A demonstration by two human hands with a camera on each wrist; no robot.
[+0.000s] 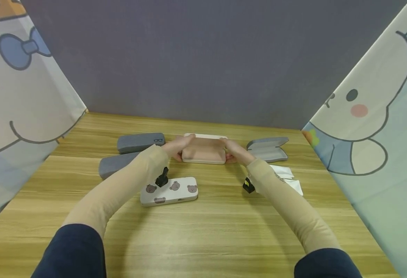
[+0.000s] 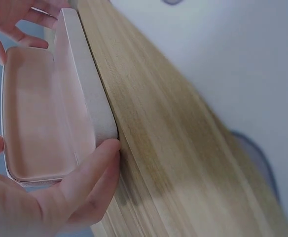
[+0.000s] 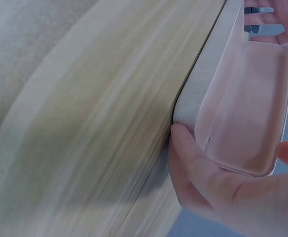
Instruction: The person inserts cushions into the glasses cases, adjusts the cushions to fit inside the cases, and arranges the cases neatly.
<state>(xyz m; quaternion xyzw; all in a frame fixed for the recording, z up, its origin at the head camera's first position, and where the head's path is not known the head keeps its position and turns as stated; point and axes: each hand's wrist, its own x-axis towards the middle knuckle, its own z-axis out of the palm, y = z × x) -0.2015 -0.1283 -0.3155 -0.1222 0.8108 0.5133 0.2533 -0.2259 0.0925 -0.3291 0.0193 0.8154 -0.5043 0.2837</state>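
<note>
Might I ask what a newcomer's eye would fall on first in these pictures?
Most likely the open pink-lined case toward the back middle of the table, with the left hand and right hand at its opposite ends. Next might come the white case with bear faces, nearer the viewer and left of centre, then the big cartoon figure on the right-hand wall.
</note>
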